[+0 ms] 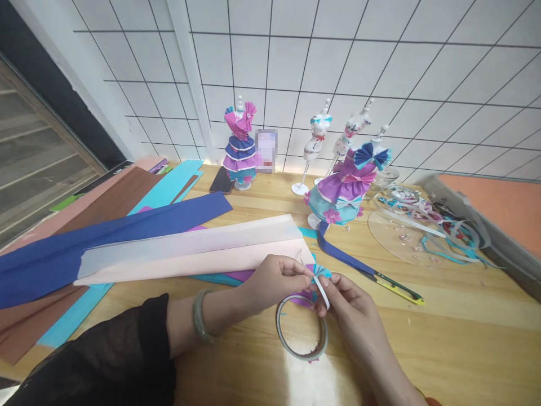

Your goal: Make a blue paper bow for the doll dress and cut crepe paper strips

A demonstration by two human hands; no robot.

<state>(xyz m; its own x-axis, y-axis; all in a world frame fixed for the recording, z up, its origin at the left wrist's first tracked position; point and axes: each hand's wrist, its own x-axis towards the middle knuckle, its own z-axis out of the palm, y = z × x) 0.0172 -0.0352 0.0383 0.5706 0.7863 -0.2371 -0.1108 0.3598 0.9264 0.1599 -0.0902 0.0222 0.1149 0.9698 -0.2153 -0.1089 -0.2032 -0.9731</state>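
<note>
Left hand (276, 282): closed, with thumb and forefinger pinching the left side of the paper fan.
Right hand (349, 301): fingers curled in, thumb and fingertips gripping the white strip, forefinger at the fan's right edge.
Paper fan (322, 271): small, turquoise and pleated, between the 2 hands, over the table (249, 361).
White strip (322, 293): slopes from the fan down toward the right fingertips.
Tape roll (302, 356): a ring just below the hands, on the person's side; I cannot tell whether it lies quite flat.
Left arm: a bracelet (199, 316) at the wrist and a black sleeve (118, 349) above it.
Paper sheets: pale pink paper (236, 260) nearest the hands, then blue paper (169, 221), with brown paper (101, 200) farther left.
Knife (399, 288): yellow and black, to the right of the hands, its far end touching a blue strip (344, 254).
Dressed figures: 2, a tiered dress (240, 149) on the left and a purple and turquoise dress (344, 189) on the right.
Plainer figures: 2 white stands (316, 135), side by side near the wall (291, 62).
Phone (221, 180): black, flat, beside the tiered dress.
Round plate (382, 237): at the right, with ribbons (459, 234) heaped across it.
</note>
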